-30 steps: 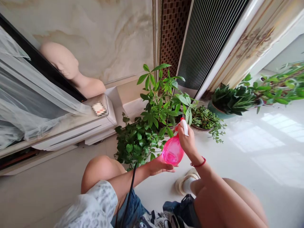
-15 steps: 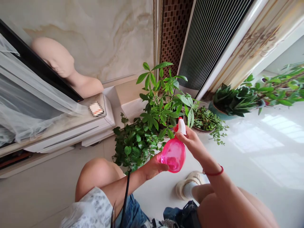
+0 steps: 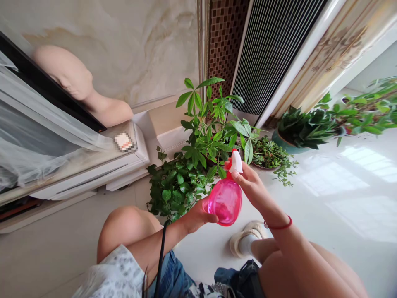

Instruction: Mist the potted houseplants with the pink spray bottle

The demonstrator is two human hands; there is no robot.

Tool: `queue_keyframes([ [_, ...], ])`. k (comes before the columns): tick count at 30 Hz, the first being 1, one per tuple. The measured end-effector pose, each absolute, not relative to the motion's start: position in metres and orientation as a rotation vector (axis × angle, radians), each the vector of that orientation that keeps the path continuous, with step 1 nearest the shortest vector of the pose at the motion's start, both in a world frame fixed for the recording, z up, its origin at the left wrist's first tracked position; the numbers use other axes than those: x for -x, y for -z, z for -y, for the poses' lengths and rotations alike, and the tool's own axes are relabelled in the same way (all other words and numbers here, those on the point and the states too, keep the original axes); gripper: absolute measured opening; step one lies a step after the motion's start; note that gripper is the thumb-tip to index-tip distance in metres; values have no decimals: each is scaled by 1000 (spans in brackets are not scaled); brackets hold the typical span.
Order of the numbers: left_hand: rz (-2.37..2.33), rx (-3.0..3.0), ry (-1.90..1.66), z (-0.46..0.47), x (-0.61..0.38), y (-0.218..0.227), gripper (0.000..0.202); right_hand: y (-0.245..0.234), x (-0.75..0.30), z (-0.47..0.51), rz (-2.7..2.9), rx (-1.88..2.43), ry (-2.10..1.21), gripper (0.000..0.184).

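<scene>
A: Pink plastic spray bottle [image 3: 225, 201]?
B: Between left hand [image 3: 195, 215] and right hand [image 3: 252, 186], before the leafy green potted plants [image 3: 198, 161].
A: Beige mannequin head [image 3: 72, 82]?
B: Far left, on the white low cabinet [image 3: 93, 176].

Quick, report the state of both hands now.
Left hand: closed around the lower side of the pink spray bottle.
Right hand: closed on the same bottle at its neck.

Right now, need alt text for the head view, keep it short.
A crouching person holds a pink spray bottle in both hands, the right hand at its white trigger head and the left hand cupping its base, in front of leafy potted plants on a white floor. A mannequin head is at upper left.
</scene>
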State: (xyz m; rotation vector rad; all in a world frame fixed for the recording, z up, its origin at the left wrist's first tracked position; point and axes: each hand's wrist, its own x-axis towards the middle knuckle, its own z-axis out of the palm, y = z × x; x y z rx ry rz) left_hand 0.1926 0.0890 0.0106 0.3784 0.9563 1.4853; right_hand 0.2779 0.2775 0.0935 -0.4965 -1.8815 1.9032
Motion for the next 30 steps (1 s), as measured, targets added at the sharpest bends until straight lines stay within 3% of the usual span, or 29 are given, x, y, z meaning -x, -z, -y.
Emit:
queue_keyframes([
  [8,-984,-373,-1475,-90,-191,-22,88,-97,-270,-277,1891,491,-1865,49],
  [19,-1012,-421,-1509,-89,-189,-24,80,-97,-269,-273,1878,568,-1856,59],
  [30,-999,-430,-1510,-86,-185,-27,86,-95,-264,-273,1845,529,-1883,62],
])
